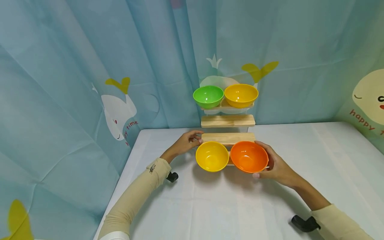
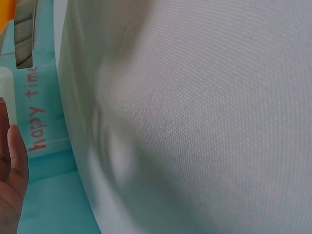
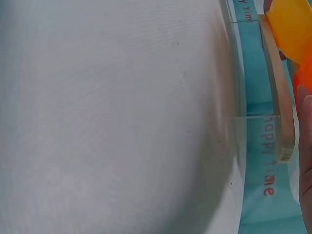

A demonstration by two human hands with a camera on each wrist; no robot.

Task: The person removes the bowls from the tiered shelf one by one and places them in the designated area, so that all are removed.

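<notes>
My right hand point(image 1: 279, 168) holds the orange bowl point(image 1: 249, 156) by its right side, thumb at the front and fingers behind. To its left, a yellow bowl point(image 1: 212, 156) sits at the front of a tiered wooden stand point(image 1: 228, 120). Beside the left end of a slat my left hand point(image 1: 183, 144) is held with loosely bent fingers; whether it touches the wood is unclear. The left wrist view shows this hand point(image 2: 13, 180) apart from a slat end point(image 2: 24, 36). In the right wrist view, my hand point(image 3: 306, 146) is against the orange bowl point(image 3: 304, 78).
On the top tier stand a green bowl point(image 1: 208, 96) and another yellow bowl point(image 1: 241, 95), side by side. The stand is on a white-covered table point(image 1: 216, 206), with a printed blue curtain point(image 1: 162, 66) behind. Black wrist mounts stick out near both sleeves.
</notes>
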